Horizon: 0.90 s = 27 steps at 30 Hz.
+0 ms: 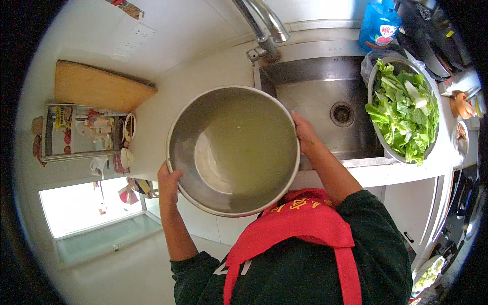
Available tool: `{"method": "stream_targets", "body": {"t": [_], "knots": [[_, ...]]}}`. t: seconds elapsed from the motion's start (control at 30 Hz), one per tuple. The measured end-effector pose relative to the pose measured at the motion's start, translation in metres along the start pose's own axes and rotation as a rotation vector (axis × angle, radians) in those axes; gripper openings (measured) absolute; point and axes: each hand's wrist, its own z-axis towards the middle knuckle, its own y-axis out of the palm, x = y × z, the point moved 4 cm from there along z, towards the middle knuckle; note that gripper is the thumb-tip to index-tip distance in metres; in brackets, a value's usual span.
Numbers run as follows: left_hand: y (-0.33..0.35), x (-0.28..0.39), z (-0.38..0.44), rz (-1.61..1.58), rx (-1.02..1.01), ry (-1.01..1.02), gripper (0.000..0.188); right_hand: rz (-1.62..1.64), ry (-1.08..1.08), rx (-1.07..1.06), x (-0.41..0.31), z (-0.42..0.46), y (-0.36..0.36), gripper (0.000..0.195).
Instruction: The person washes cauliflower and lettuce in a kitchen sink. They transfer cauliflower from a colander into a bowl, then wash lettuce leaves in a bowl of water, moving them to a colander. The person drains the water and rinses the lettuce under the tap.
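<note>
A large round stainless steel basin (pixel 183 152) is held between my two hands, beside the sink and in front of my red apron. Cloudy, greenish water (pixel 251 145) lies in it, pooled toward the right, and part of the bottom at left shows bright. My left hand (pixel 168 181) grips the left rim, thumb over the edge. At the right rim my right hand (pixel 304 131) holds on, its fingers partly hidden behind the wall. The stainless steel sink (pixel 301 110) with its drain (pixel 342 114) lies right of the basin.
A steel bowl heaped with cut leafy greens (pixel 408 110) stands right of the sink. Behind it is a blue detergent bottle (pixel 380 26). The faucet (pixel 267 26) rises at the back. A wooden cutting board (pixel 101 85) and a metal rack (pixel 82 131) with small items stand left.
</note>
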Motion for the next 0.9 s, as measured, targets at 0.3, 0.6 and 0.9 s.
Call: {"method": "stream_targets", "body": {"t": [0.3, 0.6, 0.9], "knots": [[0.033, -0.003, 0.028, -0.034, -0.105, 0.238, 0.046, -0.255, -0.374, 0.126, -0.021, -0.009, -0.034, 0.030], [0.055, -0.051, 0.062, -0.346, -0.238, 0.141, 0.045, -0.540, -0.518, 0.267, -0.045, -0.021, -0.016, 0.028], [0.068, -0.099, 0.075, -0.358, -0.124, 0.112, 0.042, -2.271, -1.085, 0.285, -0.030, -0.029, 0.090, 0.035]]}}
